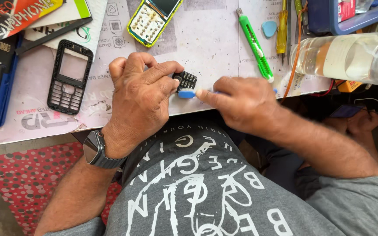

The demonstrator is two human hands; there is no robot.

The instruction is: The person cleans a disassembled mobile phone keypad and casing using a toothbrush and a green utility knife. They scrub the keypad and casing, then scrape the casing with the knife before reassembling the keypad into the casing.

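both hands clamped: left hand (pixel 138 94) on keypad piece (pixel 184 81), right hand (pixel 241 102) on blue tool (pixel 188 93).

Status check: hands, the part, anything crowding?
Left hand pinching small black keypad. Right hand holding blue tool against it. Green cutter nearby, clear.

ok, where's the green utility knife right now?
Head view, upper right of the work mat: the green utility knife lies diagonally, just above the right hand, left of the yellow screwdriver.
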